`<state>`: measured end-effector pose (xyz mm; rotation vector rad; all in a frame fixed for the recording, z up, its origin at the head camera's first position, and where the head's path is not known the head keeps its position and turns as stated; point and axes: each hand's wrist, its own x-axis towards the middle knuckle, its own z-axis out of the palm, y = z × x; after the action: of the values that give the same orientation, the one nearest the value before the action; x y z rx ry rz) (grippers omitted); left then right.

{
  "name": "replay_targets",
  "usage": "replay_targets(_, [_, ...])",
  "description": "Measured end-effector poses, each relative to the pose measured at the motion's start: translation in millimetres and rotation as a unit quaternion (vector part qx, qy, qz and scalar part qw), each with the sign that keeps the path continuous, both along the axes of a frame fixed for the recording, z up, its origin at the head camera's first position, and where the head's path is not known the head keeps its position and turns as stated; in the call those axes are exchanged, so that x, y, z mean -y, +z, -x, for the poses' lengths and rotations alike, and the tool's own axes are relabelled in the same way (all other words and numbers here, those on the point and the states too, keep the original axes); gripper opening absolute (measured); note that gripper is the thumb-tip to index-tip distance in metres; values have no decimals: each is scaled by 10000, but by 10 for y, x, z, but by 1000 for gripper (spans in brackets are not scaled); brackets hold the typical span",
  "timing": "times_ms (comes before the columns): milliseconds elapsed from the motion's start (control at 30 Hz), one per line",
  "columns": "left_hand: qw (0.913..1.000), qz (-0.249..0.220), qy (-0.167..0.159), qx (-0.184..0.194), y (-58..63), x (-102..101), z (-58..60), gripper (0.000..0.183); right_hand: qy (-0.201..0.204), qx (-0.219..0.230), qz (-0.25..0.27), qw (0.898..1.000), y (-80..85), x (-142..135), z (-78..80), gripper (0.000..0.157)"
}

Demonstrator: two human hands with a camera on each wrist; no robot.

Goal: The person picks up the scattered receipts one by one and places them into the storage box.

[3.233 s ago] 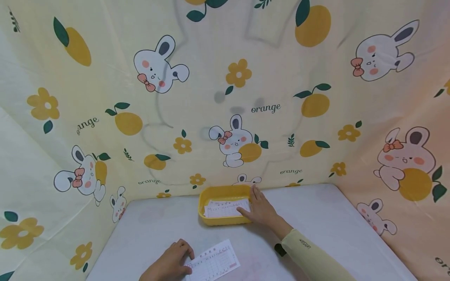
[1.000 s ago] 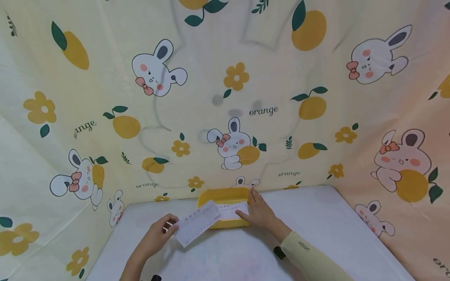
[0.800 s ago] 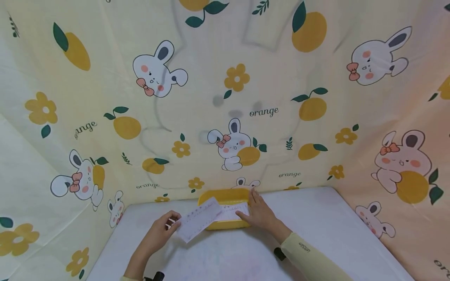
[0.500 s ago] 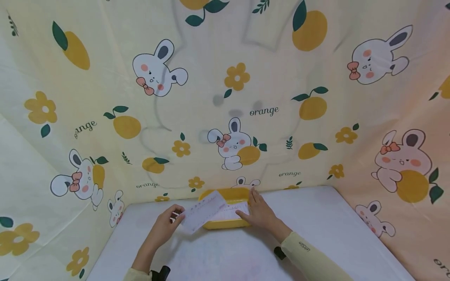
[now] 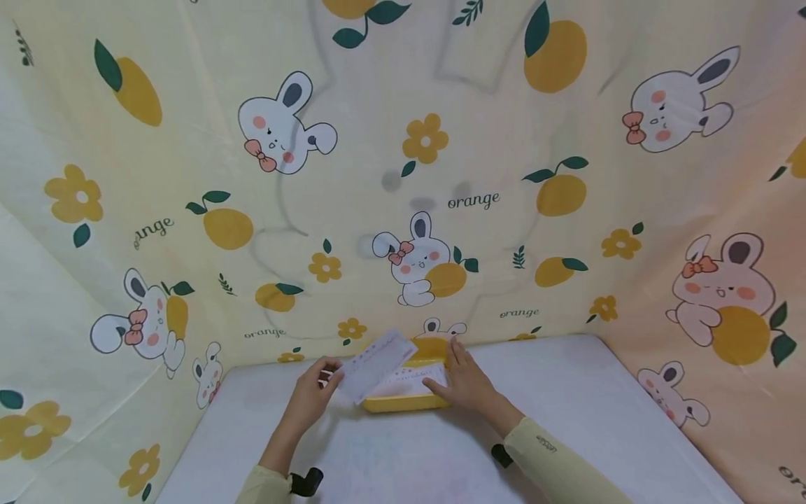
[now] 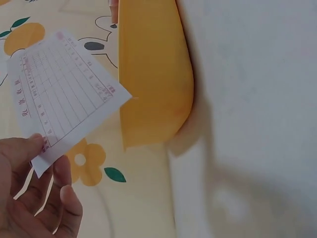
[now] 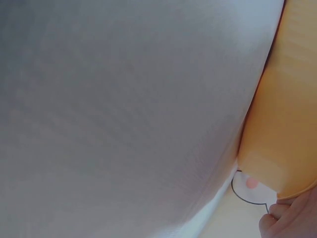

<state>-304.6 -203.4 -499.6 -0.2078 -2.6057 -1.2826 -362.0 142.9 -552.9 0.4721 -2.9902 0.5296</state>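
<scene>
My left hand (image 5: 313,392) pinches a white form slip (image 5: 378,367) by its lower left corner, between thumb and fingers. In the left wrist view this paper slip (image 6: 64,96) shows pink printed lettering and a ruled table. It is tilted up and overlaps the left part of a yellow plastic tray (image 5: 406,404) in the head view. Inside the tray lie more white form slips (image 5: 412,380). At the tray's right end my right hand (image 5: 469,381) holds the rim, thumb over the inside and fingers along the outer side. The right wrist view shows the tray's wall (image 7: 282,114) and some fingers (image 7: 280,218).
The tray stands at the back of a white table (image 5: 403,462), near a cream cloth backdrop (image 5: 352,210) printed with rabbits and oranges. A black wrist device (image 5: 306,481) is by the left sleeve, another black device (image 5: 501,455) by the right wrist.
The left hand has lifted its slip from the table and carried it up and right, over the tray's left part. The right hand has stayed on the tray's right end.
</scene>
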Motion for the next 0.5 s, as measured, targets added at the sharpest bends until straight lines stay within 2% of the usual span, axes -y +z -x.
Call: replay_targets(500, [9999,-155,-16,64,-20,-210,237,10,0,7,110,9999,-1,4,-5,118])
